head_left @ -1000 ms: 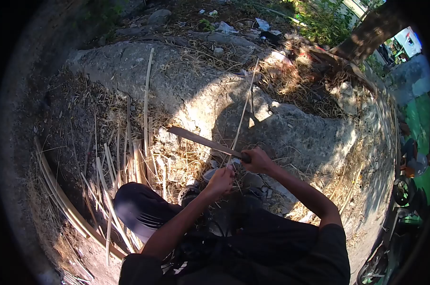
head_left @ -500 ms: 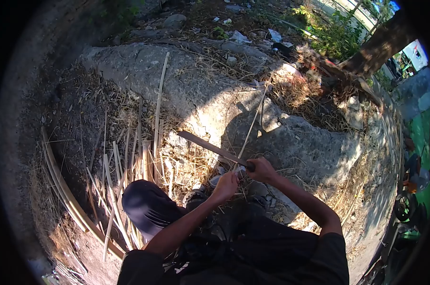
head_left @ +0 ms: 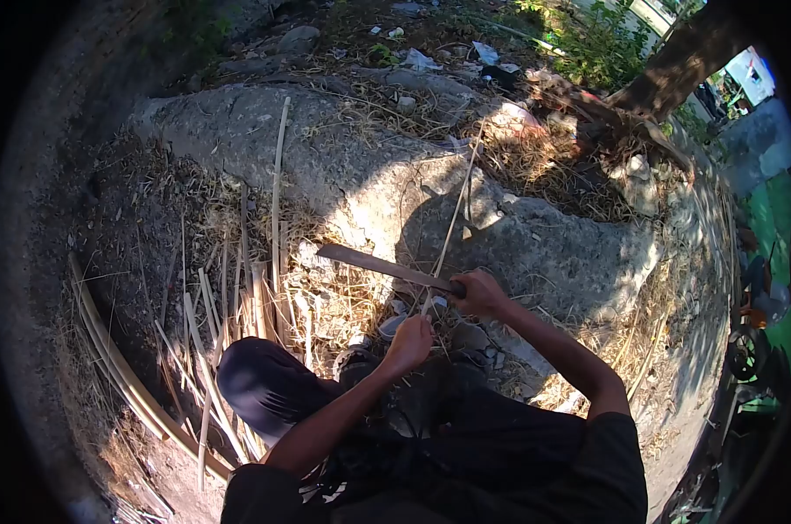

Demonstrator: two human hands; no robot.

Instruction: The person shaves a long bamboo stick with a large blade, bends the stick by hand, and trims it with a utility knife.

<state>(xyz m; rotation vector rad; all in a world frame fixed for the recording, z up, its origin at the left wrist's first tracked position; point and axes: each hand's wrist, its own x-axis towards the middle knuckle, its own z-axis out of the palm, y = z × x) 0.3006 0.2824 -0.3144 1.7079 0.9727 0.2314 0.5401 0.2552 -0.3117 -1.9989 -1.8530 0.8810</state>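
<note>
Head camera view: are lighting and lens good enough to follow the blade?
Head view: blade outline readable; head view: harsh sun and deep shadow split the rock; head view: dark trousers lose detail; head view: black rounded border, strong fisheye bowing near edges.

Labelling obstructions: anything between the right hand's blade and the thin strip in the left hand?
Nothing visible. The blade, its handle in the right hand, crosses the strip just beyond the left hand, with no object showing between them.
</note>
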